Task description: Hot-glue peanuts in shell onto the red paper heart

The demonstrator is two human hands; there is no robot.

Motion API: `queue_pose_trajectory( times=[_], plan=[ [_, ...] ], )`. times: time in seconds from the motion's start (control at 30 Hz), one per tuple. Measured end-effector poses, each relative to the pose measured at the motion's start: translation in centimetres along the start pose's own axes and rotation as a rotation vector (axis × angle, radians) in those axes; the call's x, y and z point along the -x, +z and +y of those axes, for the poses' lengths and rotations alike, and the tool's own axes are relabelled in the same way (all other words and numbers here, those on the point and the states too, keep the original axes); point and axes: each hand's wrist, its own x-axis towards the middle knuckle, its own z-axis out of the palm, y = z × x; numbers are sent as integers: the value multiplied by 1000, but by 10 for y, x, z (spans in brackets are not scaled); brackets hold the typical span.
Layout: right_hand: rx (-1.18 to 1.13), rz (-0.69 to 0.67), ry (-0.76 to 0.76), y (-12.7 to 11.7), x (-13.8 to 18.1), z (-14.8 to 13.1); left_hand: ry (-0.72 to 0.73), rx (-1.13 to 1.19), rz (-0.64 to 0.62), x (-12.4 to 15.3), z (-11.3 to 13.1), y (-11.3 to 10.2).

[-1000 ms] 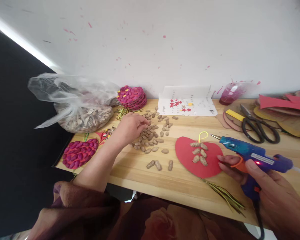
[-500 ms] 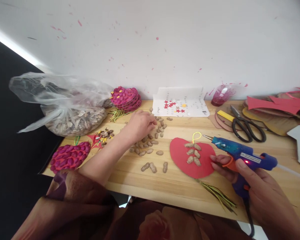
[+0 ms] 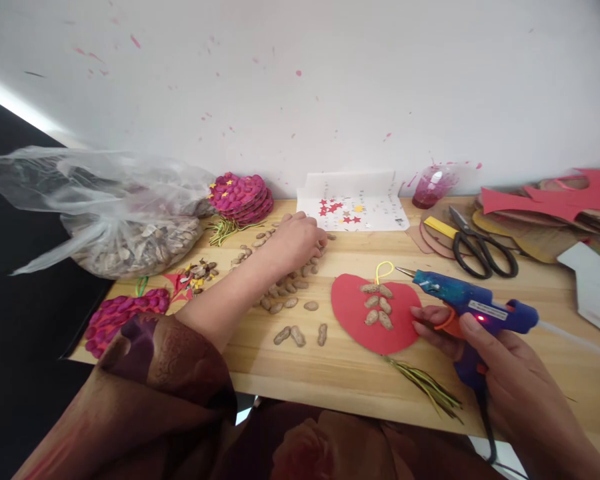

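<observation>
Left fingers point(image 3: 318, 240) on peanuts point(image 3: 286, 292) — three apart, right fingers point(image 3: 426, 315) round one glue gun point(image 3: 455, 295)

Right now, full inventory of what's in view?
table: one, light wood, along white wall
loose peanuts: many, tan, mid-table heap; three apart nearer front edge
red card: one, red, front centre; few peanuts stuck on, yellow loop
green strands: bundle, green-yellow, at red card's lower tip
glue gun: one, blue, in right hand
scissors: one, black, back right
plastic bag: one, clear, back left, holds shells
magenta stack: one, magenta, back by wall
magenta piece: one, magenta, front left edge
star sheet: one, white, red stars, back centre
pink cup: one, pink, right of star sheet
card offcuts: several, red and brown, far right
left hand: on the peanut heap
right hand: holds glue gun
</observation>
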Motion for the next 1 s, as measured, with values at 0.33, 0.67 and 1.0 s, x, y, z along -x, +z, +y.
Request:
queue_pose_trajectory(
  times=[0.33, 0.67, 1.0],
  plan=[
    [-5, 26, 30, 3, 1, -2, 20, 19, -92, -3, 5, -10],
    [-28, 14, 11, 7, 3, -7, 92, 149, 15, 32, 20, -29],
    [-1, 5, -34, 10, 7, -10, 200, 253, 6, 138, 53, -16]
  ],
)
